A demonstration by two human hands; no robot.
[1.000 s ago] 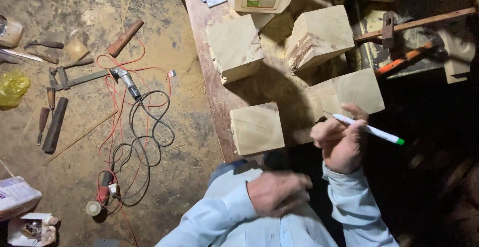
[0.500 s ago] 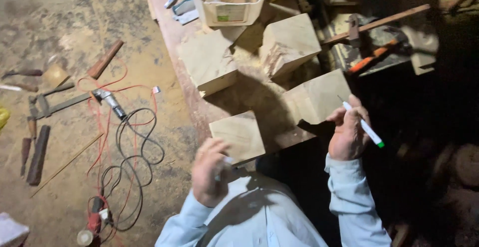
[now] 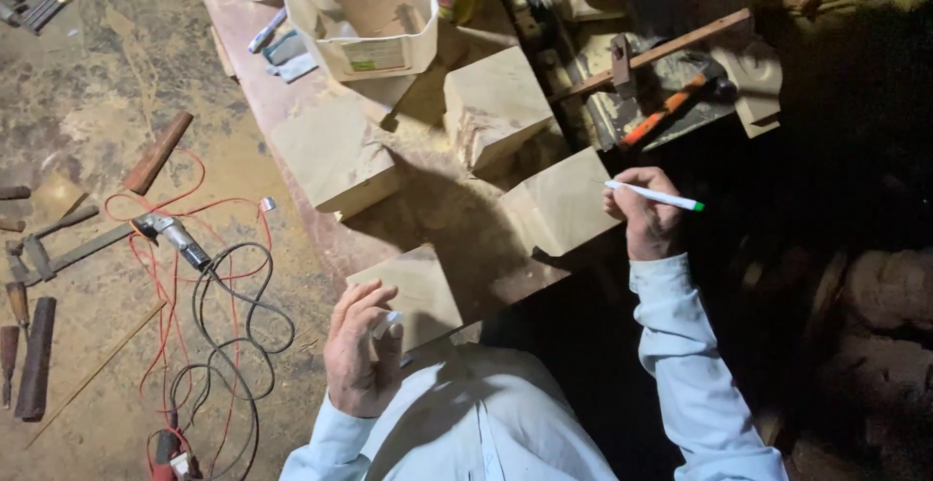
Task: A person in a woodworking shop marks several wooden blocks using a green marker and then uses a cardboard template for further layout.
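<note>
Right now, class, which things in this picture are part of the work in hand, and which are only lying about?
In hand:
- right hand holding a white pen beside a wooden block
- left hand holding a small white piece at the near wooden block

Lying about:
- hammer
- cardboard box
- power tool and cables on the floor
- chisels
</note>
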